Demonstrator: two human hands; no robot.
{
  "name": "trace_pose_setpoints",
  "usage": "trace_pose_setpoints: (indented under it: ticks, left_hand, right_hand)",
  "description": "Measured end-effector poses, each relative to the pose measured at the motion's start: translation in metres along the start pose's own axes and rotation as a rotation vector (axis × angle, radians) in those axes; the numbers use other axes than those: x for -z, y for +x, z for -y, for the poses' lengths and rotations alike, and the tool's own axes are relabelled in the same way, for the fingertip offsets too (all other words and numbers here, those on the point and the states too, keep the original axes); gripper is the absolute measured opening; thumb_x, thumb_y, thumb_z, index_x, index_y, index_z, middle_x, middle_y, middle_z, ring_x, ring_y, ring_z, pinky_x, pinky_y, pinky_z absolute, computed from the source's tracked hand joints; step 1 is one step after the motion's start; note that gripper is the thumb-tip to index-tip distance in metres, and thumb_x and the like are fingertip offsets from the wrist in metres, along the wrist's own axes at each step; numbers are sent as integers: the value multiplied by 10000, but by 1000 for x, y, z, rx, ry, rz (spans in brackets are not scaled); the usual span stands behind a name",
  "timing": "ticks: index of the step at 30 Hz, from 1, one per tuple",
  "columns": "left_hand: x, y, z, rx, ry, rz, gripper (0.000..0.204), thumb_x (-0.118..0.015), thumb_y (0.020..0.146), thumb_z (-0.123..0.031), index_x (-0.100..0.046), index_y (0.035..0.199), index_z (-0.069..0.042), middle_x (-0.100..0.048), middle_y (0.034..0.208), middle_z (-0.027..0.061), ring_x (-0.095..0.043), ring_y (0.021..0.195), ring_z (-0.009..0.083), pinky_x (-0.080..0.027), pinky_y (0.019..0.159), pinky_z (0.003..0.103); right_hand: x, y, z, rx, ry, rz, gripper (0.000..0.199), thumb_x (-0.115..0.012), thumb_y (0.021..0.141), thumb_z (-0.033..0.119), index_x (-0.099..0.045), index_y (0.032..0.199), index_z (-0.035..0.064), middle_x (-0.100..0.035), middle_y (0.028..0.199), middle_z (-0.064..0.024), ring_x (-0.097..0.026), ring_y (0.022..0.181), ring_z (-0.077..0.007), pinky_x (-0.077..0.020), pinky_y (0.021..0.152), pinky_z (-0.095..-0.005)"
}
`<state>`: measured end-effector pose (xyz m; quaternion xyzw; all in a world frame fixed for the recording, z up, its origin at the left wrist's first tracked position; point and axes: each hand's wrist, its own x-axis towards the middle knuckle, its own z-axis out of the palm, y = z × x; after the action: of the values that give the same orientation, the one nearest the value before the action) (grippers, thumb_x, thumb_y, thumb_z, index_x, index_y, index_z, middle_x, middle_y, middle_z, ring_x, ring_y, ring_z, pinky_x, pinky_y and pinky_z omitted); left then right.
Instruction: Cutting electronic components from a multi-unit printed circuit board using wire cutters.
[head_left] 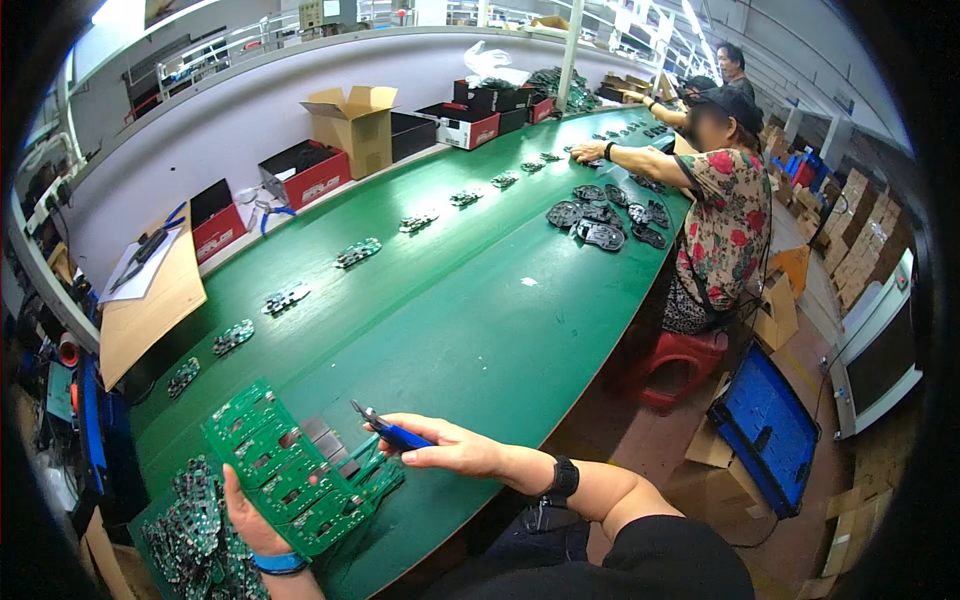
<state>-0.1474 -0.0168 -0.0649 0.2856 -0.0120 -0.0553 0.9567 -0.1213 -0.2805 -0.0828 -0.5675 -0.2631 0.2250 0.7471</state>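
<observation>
Your left hand point(258, 525): fingers gripping the lower-left edge of 1 green circuit-board panel point(285, 475), tilted above the near end of the green table point(470, 340). Beside it: 1 heap of small boards point(190, 525). Your right hand point(455, 447): fingers wrapped around 1 pair of blue-handled cutters point(405, 437), tip near the panel. Beyond: 1 row of circuit assemblies point(358, 253) along the table; at left, 1 cardboard sheet point(150, 320) bearing tools point(150, 247). Farther: 1 cluster of black shells point(600, 235), 1 co-worker point(725, 190) reaching over the table, 1 brown carton point(352, 130).
</observation>
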Motion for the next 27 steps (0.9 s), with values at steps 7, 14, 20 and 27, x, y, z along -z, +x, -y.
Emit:
trace_pose_setpoints:
  ticks: [7, 14, 20, 27]
  left_hand:
    - [-7, -9, 0, 176, -50, 78, 583, -304, 929, -496, -425, 1280, -47, -515, 1221, 170, -586, 965, 337, -508, 777, 498]
    - [-20, -62, 15, 141, -54, -68, 562, -272, 949, -465, -324, 1349, -73, -458, 1286, 171, -538, 1070, 348, -482, 849, 496]
    - [0, -73, 28, 190, -43, -40, 531, -272, 965, -425, -365, 1312, -34, -522, 1211, 172, -574, 1029, 297, -493, 860, 439]
    - [6, -92, 34, 231, 143, -13, 575, -237, 959, -459, -283, 1362, -52, -448, 1294, 186, -522, 1105, 319, -445, 925, 468]
  right_hand:
    - [-27, 3, 14, 117, -136, -100, 493, -571, 827, 110, -428, 1294, 46, -541, 1073, -62, -495, 999, -152, -384, 899, -292]
    - [-33, 4, 35, 356, -880, -113, 522, -672, 701, 179, -527, 1189, 63, -563, 1034, -165, -535, 955, -323, -407, 864, -404]
    - [-41, -6, 51, 421, -1402, -267, 530, -676, 616, 206, -573, 1121, 87, -549, 990, -104, -504, 907, -277, -375, 817, -396]
    - [-68, 4, 55, 462, -1521, -162, 568, -691, 581, 185, -567, 1128, 96, -529, 998, -101, -483, 920, -271, -351, 821, -401]
